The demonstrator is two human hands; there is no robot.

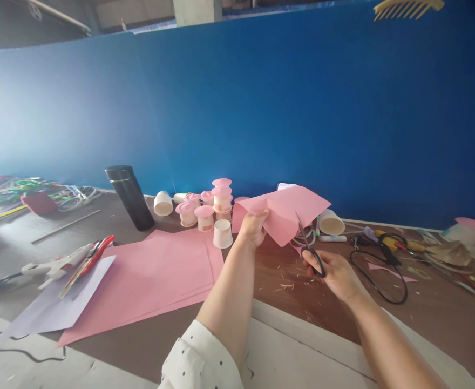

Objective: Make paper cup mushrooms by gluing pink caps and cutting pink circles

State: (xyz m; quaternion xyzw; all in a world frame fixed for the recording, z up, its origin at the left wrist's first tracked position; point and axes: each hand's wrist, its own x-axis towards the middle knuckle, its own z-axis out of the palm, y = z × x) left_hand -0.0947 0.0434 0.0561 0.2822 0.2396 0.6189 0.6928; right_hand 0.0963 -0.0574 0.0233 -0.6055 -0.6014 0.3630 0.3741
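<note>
My left hand [252, 226] is closed on the left edge of a pink paper sheet [292, 208], held up above the brown table. My right hand [334, 273] grips black scissors [308, 246] by the handles. The blades point up and touch the sheet's lower edge. A stack of larger pink sheets [156, 278] lies flat to the left of my left forearm. Several small paper cups, some with pink lids [205, 210], stand just behind my left hand.
A black flask [130, 197] stands at the back left. A white glue gun [55, 267] and red-handled tool lie on a lilac sheet [55, 305]. A black cable loop [383, 273], pens and scraps clutter the right. A blue wall [262, 108] rises behind.
</note>
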